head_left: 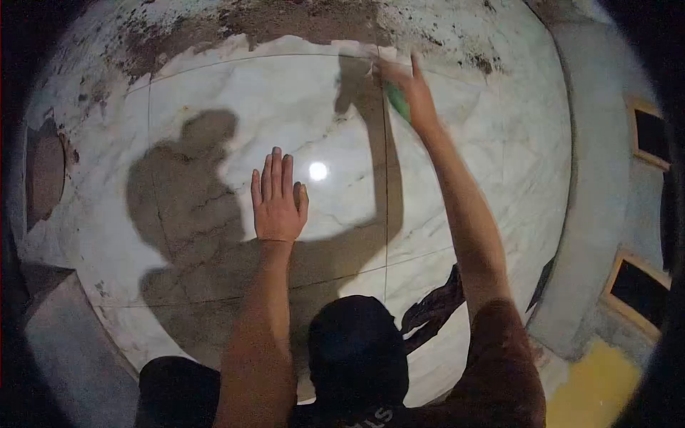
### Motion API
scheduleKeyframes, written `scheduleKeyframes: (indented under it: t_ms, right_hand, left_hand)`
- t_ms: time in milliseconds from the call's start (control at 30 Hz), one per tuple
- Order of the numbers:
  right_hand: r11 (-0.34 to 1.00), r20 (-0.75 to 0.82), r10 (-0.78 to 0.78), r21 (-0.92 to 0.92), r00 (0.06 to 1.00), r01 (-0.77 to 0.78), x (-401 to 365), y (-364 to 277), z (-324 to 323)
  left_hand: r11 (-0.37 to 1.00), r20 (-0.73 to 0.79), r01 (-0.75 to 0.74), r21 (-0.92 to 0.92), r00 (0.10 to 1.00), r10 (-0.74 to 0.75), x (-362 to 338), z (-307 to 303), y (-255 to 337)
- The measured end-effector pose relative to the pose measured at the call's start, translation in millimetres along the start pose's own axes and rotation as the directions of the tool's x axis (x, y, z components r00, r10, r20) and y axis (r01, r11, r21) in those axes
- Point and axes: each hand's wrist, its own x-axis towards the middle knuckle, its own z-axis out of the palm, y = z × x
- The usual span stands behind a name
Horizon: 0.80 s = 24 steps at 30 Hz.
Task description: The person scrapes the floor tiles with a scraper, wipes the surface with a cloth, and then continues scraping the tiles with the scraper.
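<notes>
My left hand [279, 210] lies flat on the pale marble-patterned tile floor [442, 214], fingers straight and pointing away from me. Farther off to the right, my right hand [408, 89] reaches across the tiles, slightly blurred, with a green pad [397, 104] under its palm. Only one edge of the pad shows; the hand covers the rest, so I cannot tell its exact kind. Just beyond the right hand, a band of dark wet dirt [307, 25] runs over the floor.
Grey ledges stand at the left [71, 342] and right [571, 178]. Wood-framed dark openings [638, 296] and a yellow patch [599, 385] are at the right. My dark-clad knee [360, 349] is close below my hands. Shadows of my body fall over the tiles.
</notes>
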Motion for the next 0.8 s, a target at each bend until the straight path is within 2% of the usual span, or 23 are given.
scheduleKeyframes:
  t_ms: [33, 133, 200, 233, 267, 367, 433, 467, 533, 567, 633, 700, 767, 800]
  right_hand:
    - [0.999, 0.121, -0.036, -0.01, 0.992, 0.037, -45, -30, -3]
    - [0.989, 0.38, 0.142, -0.027, 0.914, -0.142, -211, -123, 17]
    - [0.992, 0.42, -0.017, -0.108, 0.907, 0.069, -204, -137, -3]
    - [0.998, 0.373, 0.042, -0.053, 0.927, -0.023, -196, -129, 4]
    - [0.983, 0.257, -0.096, -0.129, 0.962, 0.133, -172, -90, 16]
    - [0.996, 0.183, -0.011, -0.085, 0.983, 0.027, -37, 22, 43]
    - [0.997, 0.093, 0.038, 0.061, 0.995, -0.044, 22, 41, 29]
    - [0.996, 0.095, 0.057, 0.068, 0.994, -0.063, 3, 39, 34]
    - [0.992, 0.109, -0.121, -0.007, 0.987, 0.123, -37, 17, 38]
    - [0.996, 0.216, -0.024, 0.085, 0.976, 0.005, -72, -14, 36]
    - [0.944, 0.417, 0.173, 0.189, 0.892, -0.271, -142, -78, 32]
    - [0.997, 0.426, -0.009, 0.07, 0.904, -0.023, -142, -81, 28]
    - [0.978, 0.234, -0.156, -0.102, 0.96, 0.184, -90, -34, 29]
    - [0.986, 0.186, -0.14, -0.061, 0.973, 0.154, -53, 6, 39]
  left_hand:
    - [1.0, 0.003, 0.011, 0.015, 1.0, -0.011, 2, 2, 1]
    - [0.999, -0.009, 0.023, 0.022, 1.0, -0.023, 1, 7, -1]
    - [0.999, -0.035, 0.028, -0.027, 0.999, -0.029, 8, 2, -1]
    - [0.997, -0.031, 0.004, -0.076, 0.999, -0.006, 2, 0, 0]
    - [0.997, -0.056, -0.012, -0.072, 0.998, 0.008, 1, -1, 0]
    - [1.0, -0.049, 0.011, -0.024, 0.999, -0.012, 3, 1, 4]
    - [1.0, -0.019, 0.006, 0.002, 1.0, -0.006, 3, 0, 6]
    - [1.0, -0.016, 0.009, -0.007, 1.0, -0.009, 1, -1, 8]
    - [0.999, -0.039, 0.043, -0.028, 0.998, -0.044, 5, 0, 3]
    - [0.999, -0.033, 0.034, -0.036, 0.999, -0.035, 4, 1, 2]
    - [0.998, -0.038, 0.049, -0.044, 0.998, -0.051, 7, 3, 1]
    - [0.998, -0.03, 0.022, -0.061, 0.999, -0.024, 4, 0, -1]
    - [0.999, -0.034, 0.017, -0.046, 0.999, -0.019, 2, 2, -4]
    - [0.999, -0.026, 0.028, -0.045, 0.999, -0.029, 2, 4, -4]
